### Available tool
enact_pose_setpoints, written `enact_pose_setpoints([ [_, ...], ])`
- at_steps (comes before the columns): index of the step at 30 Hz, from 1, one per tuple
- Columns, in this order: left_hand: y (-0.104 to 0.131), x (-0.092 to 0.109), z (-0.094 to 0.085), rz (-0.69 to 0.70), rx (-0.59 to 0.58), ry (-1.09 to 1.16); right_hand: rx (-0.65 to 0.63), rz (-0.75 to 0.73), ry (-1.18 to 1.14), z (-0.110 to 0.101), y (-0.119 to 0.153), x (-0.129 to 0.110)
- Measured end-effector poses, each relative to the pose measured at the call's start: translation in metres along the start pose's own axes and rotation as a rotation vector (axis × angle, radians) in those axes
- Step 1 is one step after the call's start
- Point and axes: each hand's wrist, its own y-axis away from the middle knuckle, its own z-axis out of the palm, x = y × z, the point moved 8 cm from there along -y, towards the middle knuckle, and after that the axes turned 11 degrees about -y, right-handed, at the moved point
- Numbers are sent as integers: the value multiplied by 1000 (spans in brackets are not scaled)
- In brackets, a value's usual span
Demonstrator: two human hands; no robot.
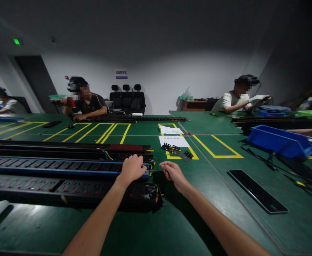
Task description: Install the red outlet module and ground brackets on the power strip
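My left hand (pixel 133 169) is closed over the right end of a long blue-edged power strip (pixel 86 170) that has a row of black sockets. Just past that end, where short yellow-green wires (pixel 151 168) stick out, my right hand (pixel 173 174) is held in a pinch. Whatever is between its fingertips, if anything, is too small to make out. A black power strip (pixel 92 187) lies on the near side, its right end showing wires and an end plate. Behind the blue one lie more dark strips (pixel 65 146).
Black brackets (pixel 188 155) and paper sheets (pixel 173 141) lie ahead on the green table (pixel 204 206). To the right are a dark flat phone-like slab (pixel 256 191), black cables (pixel 275 167) and a blue bin (pixel 278 142). Co-workers (pixel 84 103) sit across the table.
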Motion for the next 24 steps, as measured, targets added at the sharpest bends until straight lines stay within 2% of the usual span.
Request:
enact_pose_setpoints([
  [24, 1, 1, -1, -3, -17, -4, -7, 6, -3, 3, 2, -3],
])
